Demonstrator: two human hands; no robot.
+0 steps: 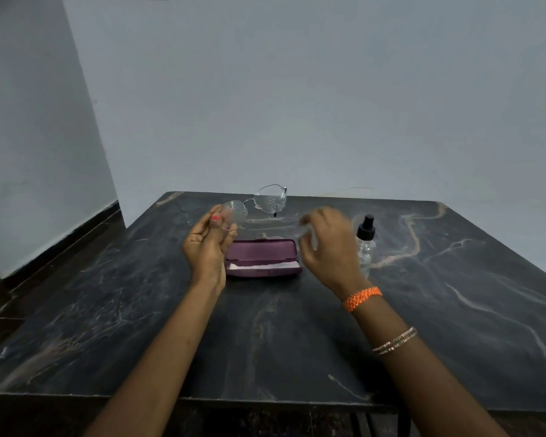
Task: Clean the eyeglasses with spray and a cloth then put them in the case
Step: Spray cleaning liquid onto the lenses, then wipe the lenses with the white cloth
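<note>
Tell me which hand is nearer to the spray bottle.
Right. The right hand hovers just left of the spray bottle, apparently not touching it. The left hand is farther off, beyond the open case, holding the eyeglasses.

Thin-rimmed eyeglasses (259, 203) are held up above the table, tilted. A purple case (263, 258) lies open with a white cloth (262, 266) inside. A clear spray bottle (366, 239) with a black top stands upright to its right.
</note>
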